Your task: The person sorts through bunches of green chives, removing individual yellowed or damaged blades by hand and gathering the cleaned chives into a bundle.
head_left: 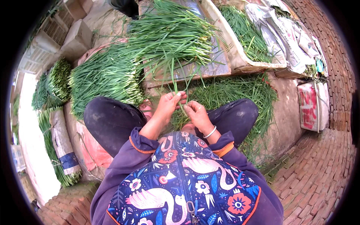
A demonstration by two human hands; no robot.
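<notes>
Between my knees, my left hand (170, 104) has its fingers closed round a few long green garlic chives (173, 77), whose blades reach up toward the board. Just right of it and slightly lower, my right hand (198, 116) pinches at the lower ends of the same chives, thumb and forefinger together. A white bracelet (210, 132) circles the right wrist. Ahead of both hands, a thick heap of chives (176, 33) lies on a low board (221, 67), its pale cut ends facing right. Another large heap of chives (108, 77) lies on the ground at the left.
Loose trimmed leaves (240, 93) cover the ground below the board's right side. A pale crate (258, 66) of chives stands at the far right, partly under white sacks (285, 37). Tied bundles (60, 80) and a wrapped bundle (62, 138) lie left. Plastic crates (54, 30) are stacked far left.
</notes>
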